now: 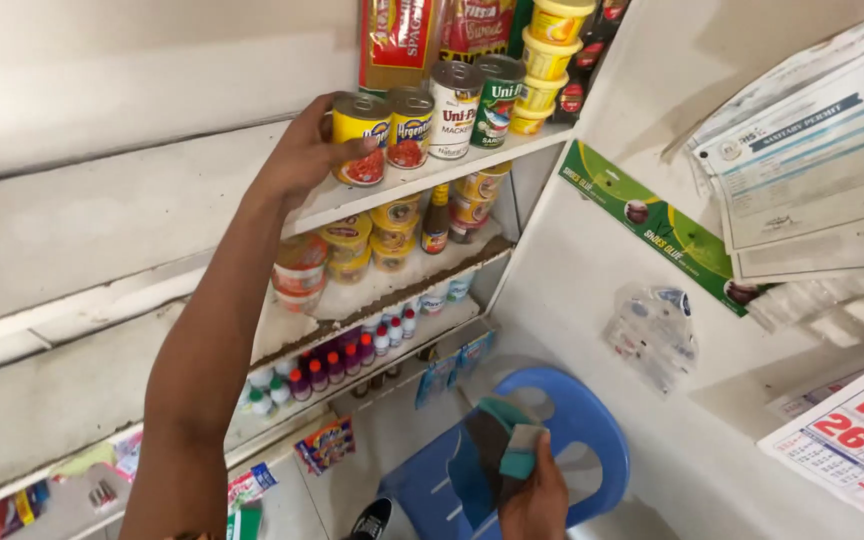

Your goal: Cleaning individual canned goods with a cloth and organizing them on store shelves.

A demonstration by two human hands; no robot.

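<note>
From my remote view, the far left of the lower shelves is cut off by the frame, and the small packets lying there are too blurred for me to identify. My left arm covers part of the middle shelves, so some of the little bottles (pixel 352 355) with purple and green caps are hidden behind it. The top of the picture clips the tall red-and-yellow packages (pixel 399 40) on the upper shelf.

My left hand (pixel 302 150) is raised to the upper white shelf (pixel 352 200) and wraps around a can (pixel 360 140), palm on its left side and thumb across its front low down. The can stands upright at the left end of a row of cans (pixel 457 105), touching its neighbour. It is a short round tin with a yellow label, a red patch near the base and a plain metal lid.

Lower and to the right, my right hand (pixel 535 500) is closed on a teal cloth (pixel 512 440), pinched at its near edge, with grey fabric hanging beside it. Just behind the cloth sits a blue plastic stool (pixel 592 420) on the floor. On the right wall hang papers (pixel 812 150) and a calendar (pixel 852 440), both cut by the edge.
</note>
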